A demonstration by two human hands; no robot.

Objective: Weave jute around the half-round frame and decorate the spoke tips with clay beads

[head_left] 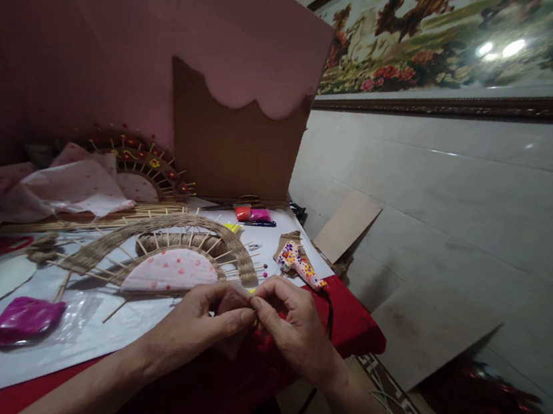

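Note:
Close together at the table's front edge, my left hand [213, 313] and my right hand [295, 320] pinch a small clear plastic bag [228, 345] between thumbs and fingers. A bit of yellow shows by the fingertips; the rest of the bag's contents is hidden. Just beyond my hands lies a half-round fan shape [245, 257] of woven brown cord on thin sticks, with a pink dotted cloth half-circle [172, 271] at its middle. Small dark red and pink balls [265, 274] sit beside its right end. At left is a bag of magenta clay-like material [24, 322].
A flower-patterned glue gun [300, 263] lies at the right table edge. Orange [242, 212] and pink [261, 215] packets are farther back. A decorated fan [153, 162] and pale dotted cloth [75, 185] stand back left. Cardboard [236, 148] leans behind. Red cloth [353, 320] covers the right corner.

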